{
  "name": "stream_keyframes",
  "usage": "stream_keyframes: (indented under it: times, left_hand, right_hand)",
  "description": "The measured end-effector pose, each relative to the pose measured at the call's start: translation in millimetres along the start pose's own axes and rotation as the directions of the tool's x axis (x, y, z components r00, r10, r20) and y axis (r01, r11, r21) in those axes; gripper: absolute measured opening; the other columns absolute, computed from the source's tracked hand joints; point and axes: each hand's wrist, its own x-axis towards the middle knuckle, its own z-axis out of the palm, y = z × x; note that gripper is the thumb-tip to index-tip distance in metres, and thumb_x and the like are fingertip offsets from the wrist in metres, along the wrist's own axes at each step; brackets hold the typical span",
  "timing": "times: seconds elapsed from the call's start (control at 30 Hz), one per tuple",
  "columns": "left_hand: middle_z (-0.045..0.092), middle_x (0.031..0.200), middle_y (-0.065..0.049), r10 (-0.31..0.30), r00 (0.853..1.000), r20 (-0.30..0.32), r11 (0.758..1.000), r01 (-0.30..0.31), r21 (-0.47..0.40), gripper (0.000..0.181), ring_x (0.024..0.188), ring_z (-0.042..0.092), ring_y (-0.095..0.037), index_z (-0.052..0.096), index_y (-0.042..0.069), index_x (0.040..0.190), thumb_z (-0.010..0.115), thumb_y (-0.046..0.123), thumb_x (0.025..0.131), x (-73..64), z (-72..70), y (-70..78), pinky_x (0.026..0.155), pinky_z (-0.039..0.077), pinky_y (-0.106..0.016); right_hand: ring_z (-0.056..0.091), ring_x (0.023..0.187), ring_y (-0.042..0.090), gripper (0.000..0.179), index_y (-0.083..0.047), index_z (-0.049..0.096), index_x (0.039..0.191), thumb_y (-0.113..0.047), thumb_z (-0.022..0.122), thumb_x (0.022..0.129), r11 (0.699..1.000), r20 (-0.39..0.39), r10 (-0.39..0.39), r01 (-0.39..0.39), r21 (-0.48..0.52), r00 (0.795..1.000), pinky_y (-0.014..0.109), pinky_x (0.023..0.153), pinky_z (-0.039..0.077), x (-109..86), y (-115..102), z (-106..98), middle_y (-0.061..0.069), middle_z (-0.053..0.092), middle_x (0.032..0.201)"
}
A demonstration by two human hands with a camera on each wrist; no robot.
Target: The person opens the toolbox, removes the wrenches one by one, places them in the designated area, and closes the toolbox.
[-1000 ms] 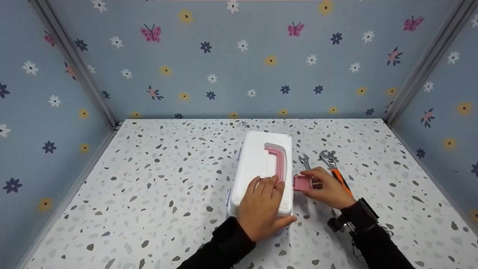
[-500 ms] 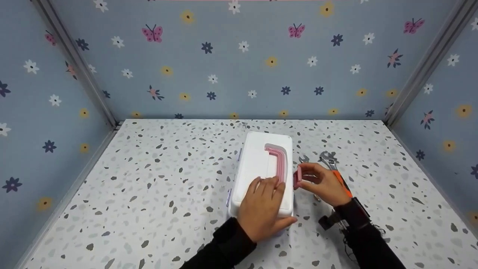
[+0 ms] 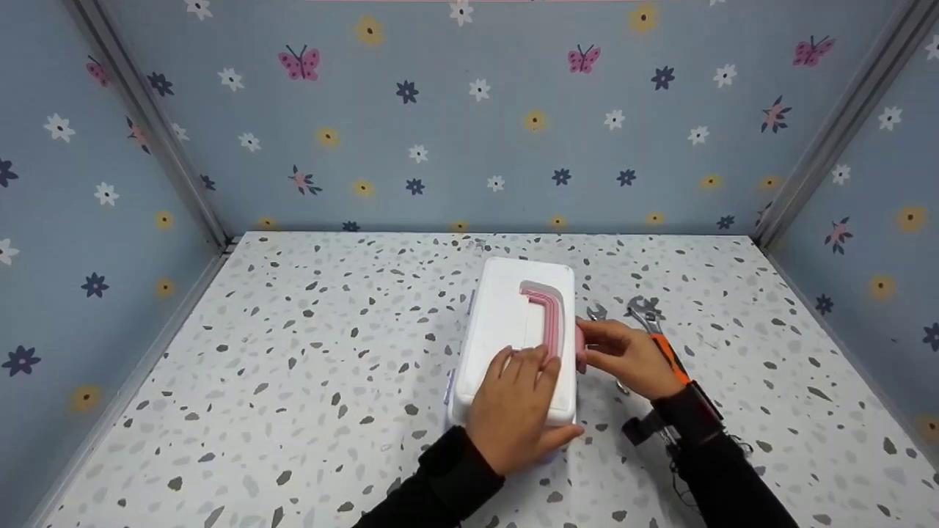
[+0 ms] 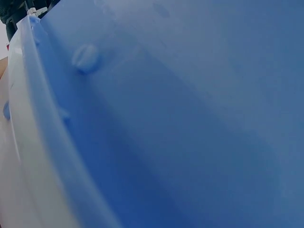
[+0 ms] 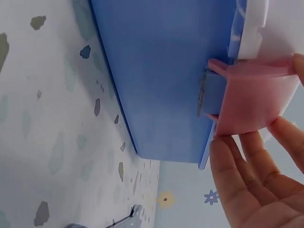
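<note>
A storage box with a white lid [image 3: 506,308] and a blue body [image 5: 156,80] sits on the speckled table. Flat on the lid rests my left hand [image 3: 513,411], fingers straight, fingertips at the pink carrying handle [image 3: 546,315]. At the box's right side my right hand [image 3: 627,356] pinches a pink latch [image 5: 256,97] between thumb and fingers. In the right wrist view the latch is hinged on the blue wall and swung up against the lid's edge. Only the box's blue wall [image 4: 180,118] and rim fill the left wrist view; the left hand's fingers are hidden there.
An adjustable wrench [image 3: 664,345] with an orange and black handle lies right of the box. A metal spanner [image 3: 597,312] lies beside it, partly hidden behind the right hand. Purple latches [image 3: 449,386] show on the box's left side. Patterned walls [image 3: 477,132] enclose the table.
My right hand has moved left toward the box, swinging the pink latch from sticking outward to standing close against the box's side. My left hand has stayed on the lid.
</note>
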Motion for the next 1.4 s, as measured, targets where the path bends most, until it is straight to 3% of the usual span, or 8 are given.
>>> stream_keyframes:
  times: [0.2, 0.53, 0.9, 1.17, 1.4]
  left_hand:
    - [0.059, 0.133, -0.007, 0.000, 1.000, 0.013, 1.000, 0.000, 0.000, 0.088, 0.120, 0.057, -0.022, 0.056, 0.011, 0.132, 0.060, 0.078, 0.075, 0.7, -0.3, -0.2, 0.109, 0.040, -0.041]
    - [0.060, 0.131, -0.008, 0.003, 1.000, -0.012, 1.000, -0.003, 0.003, 0.088, 0.119, 0.057, -0.022, 0.057, 0.010, 0.131, 0.060, 0.078, 0.074, 0.7, 0.5, -0.3, 0.108, 0.040, -0.041]
    - [0.062, 0.129, -0.008, 0.007, 0.999, -0.041, 1.000, -0.007, 0.004, 0.087, 0.118, 0.058, -0.021, 0.058, 0.010, 0.129, 0.064, 0.076, 0.072, 0.1, 1.7, -1.1, 0.107, 0.042, -0.040]
    - [0.062, 0.129, -0.008, 0.005, 1.000, -0.030, 1.000, -0.006, -0.009, 0.087, 0.118, 0.058, -0.022, 0.058, 0.010, 0.130, 0.063, 0.076, 0.074, 0.5, 1.4, -0.3, 0.108, 0.042, -0.040]
    - [0.061, 0.131, -0.009, 0.005, 1.000, -0.011, 1.000, -0.005, -0.017, 0.088, 0.119, 0.058, -0.022, 0.057, 0.009, 0.131, 0.062, 0.076, 0.074, 0.8, 0.9, 0.0, 0.109, 0.041, -0.040]
  right_hand:
    - [0.066, 0.109, 0.034, 0.046, -0.002, 0.062, 0.130, -0.013, 0.074, 0.086, 0.998, 0.021, 0.038, -0.037, -0.052, 0.999, 0.020, 0.087, 0.054, 1.7, 0, 1, 0.020, 0.064, 0.124]
    - [0.067, 0.110, 0.032, 0.046, -0.005, 0.063, 0.129, -0.016, 0.075, 0.086, 0.989, 0.004, 0.136, -0.136, -0.055, 0.991, 0.020, 0.084, 0.055, 1.4, 5, 6, 0.019, 0.065, 0.127]
    - [0.063, 0.114, 0.032, 0.043, 0.002, 0.059, 0.123, -0.013, 0.073, 0.086, 0.971, -0.018, 0.222, -0.220, 0.099, 0.975, 0.025, 0.088, 0.055, 0.0, 7, 13, 0.020, 0.062, 0.126]
    - [0.058, 0.117, 0.032, 0.042, 0.006, 0.051, 0.125, -0.005, 0.067, 0.087, 0.959, -0.021, 0.210, -0.202, 0.198, 0.977, 0.028, 0.094, 0.051, -3.7, 14, 20, 0.024, 0.055, 0.130]
    - [0.059, 0.111, 0.021, 0.043, 0.005, 0.049, 0.125, -0.004, 0.066, 0.087, 0.943, -0.026, 0.215, -0.201, 0.267, 0.976, 0.029, 0.094, 0.052, -4.5, 17, 23, 0.021, 0.055, 0.128]
